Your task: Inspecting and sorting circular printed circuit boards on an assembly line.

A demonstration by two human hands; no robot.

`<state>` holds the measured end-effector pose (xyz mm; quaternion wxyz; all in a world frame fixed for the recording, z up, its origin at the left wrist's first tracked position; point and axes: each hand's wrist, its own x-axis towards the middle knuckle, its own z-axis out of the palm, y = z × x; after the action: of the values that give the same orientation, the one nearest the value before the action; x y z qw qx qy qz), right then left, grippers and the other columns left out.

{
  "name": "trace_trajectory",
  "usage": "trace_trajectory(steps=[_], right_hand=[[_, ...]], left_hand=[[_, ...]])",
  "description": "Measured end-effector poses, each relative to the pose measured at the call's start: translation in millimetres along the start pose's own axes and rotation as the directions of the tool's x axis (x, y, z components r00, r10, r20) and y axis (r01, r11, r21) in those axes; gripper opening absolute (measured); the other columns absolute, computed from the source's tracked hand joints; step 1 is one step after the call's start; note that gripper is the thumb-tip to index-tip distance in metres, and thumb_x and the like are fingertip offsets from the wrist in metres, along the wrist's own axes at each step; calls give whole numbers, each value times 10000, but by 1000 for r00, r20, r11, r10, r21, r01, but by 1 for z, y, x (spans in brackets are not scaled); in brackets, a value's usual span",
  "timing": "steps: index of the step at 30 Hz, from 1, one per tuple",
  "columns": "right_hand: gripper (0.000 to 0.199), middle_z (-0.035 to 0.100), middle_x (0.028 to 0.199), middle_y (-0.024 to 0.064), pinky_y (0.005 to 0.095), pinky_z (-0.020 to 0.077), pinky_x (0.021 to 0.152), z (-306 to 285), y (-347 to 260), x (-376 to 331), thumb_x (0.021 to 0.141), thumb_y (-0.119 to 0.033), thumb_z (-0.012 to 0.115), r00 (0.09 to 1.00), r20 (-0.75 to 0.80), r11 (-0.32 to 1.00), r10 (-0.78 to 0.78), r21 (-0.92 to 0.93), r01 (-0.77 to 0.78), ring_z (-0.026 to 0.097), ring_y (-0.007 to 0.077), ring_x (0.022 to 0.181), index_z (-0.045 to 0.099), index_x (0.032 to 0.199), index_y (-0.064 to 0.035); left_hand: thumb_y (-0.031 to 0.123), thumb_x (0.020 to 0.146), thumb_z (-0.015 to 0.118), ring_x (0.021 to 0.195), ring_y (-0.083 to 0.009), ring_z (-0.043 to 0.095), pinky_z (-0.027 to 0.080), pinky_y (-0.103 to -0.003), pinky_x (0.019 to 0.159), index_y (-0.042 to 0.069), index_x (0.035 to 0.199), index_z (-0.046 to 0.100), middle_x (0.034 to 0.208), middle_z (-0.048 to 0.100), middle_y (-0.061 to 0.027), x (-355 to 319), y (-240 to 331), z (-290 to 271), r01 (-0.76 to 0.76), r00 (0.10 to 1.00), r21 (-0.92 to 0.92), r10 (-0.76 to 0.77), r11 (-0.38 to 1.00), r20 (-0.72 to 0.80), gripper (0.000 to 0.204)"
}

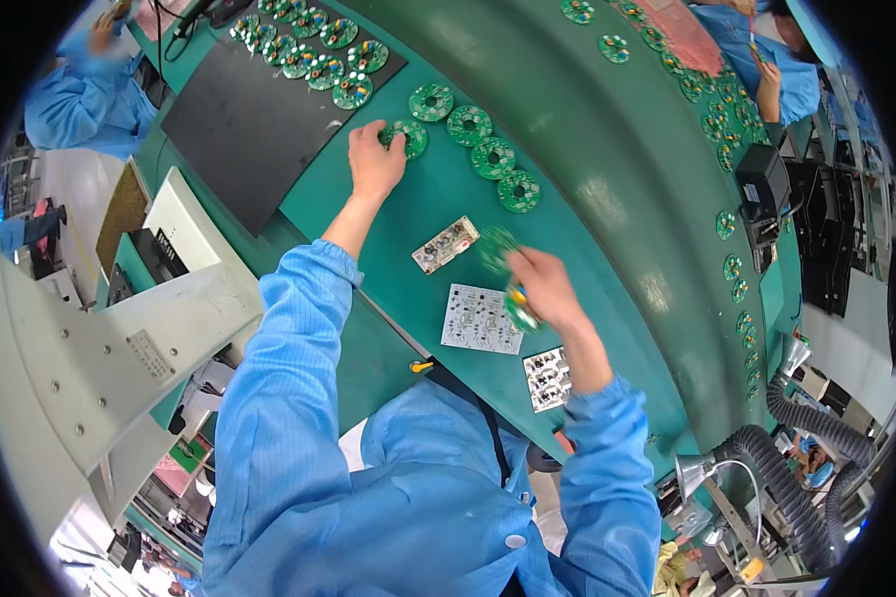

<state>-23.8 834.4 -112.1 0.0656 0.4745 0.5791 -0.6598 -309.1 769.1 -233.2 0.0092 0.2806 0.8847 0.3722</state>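
My left hand (376,167) reaches forward over the green bench mat and pinches the edge of a round green circuit board (411,140). Closer to me, my right hand (545,286) is closed on a round green circuit board (497,249), smeared by motion. A second round board with coloured parts (520,309) shows under the same hand; whether it is held too I cannot tell. Several round green boards with centre holes (493,158) lie in a curved row beyond my hands. Between the hands sits a small rectangular board with components (446,245).
A white panel board (482,319) and a smaller populated board (548,379) lie near the bench edge. Several populated round boards (352,91) stand on a black mat (269,129). A green conveyor belt (607,199) runs past the bench. Co-workers in blue sit at far left and right.
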Motion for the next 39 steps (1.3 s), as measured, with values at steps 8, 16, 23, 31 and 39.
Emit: trace_trajectory(steps=[8, 16, 23, 31, 39], right_hand=[[314, 496, 590, -18, 248, 312, 395, 81, -22, 117, 933, -329, 544, 994, -75, 989, -78, 123, 87, 415, 60, 414, 601, 838, -35], [451, 522, 728, -3, 200, 331, 446, 45, -7, 55, 935, -381, 556, 966, -178, 889, 186, 450, -89, 435, 49, 517, 604, 1126, 25], [351, 635, 928, 75, 233, 501, 667, 44, -15, 54, 872, -132, 651, 995, -66, 875, 77, 482, -36, 596, 117, 738, 582, 1159, 59], [212, 610, 1050, 123, 376, 485, 816, 86, -5, 95, 777, -37, 646, 466, -233, 473, -854, -720, 507, 576, 314, 964, 656, 989, -27], [855, 358, 1395, 174, 615, 207, 1057, 61, 45, -21, 582, -322, 827, 816, 56, 493, -575, -773, 400, 323, 389, 1298, 452, 1329, -143]], left_hand=[[230, 816, 667, 906, -317, 590, 488, -399, 752, 58, 1051, 621, 1068, 570, -149, -6, 19, -27, 23, 998, -51, -26, 998, -57, 296], [167, 647, 761, 920, -319, 545, 454, -401, 761, 30, 1073, 579, 1038, 539, -149, -135, 54, -56, -182, 900, -107, 209, 978, 382, 483], [139, 610, 771, 903, -302, 529, 431, -397, 753, 35, 1033, 579, 1005, 535, -121, -151, 37, -55, -192, 874, -27, 184, 981, 451, 476], [112, 631, 733, 901, -309, 535, 439, -402, 748, 19, 994, 576, 983, 546, -135, -168, 27, -80, -182, 858, 12, 153, 983, 490, 406], [162, 660, 729, 916, -312, 554, 463, -392, 820, -5, 1017, 558, 984, 554, -149, -181, 14, -103, -52, 844, 75, 4, 996, 536, 430]])
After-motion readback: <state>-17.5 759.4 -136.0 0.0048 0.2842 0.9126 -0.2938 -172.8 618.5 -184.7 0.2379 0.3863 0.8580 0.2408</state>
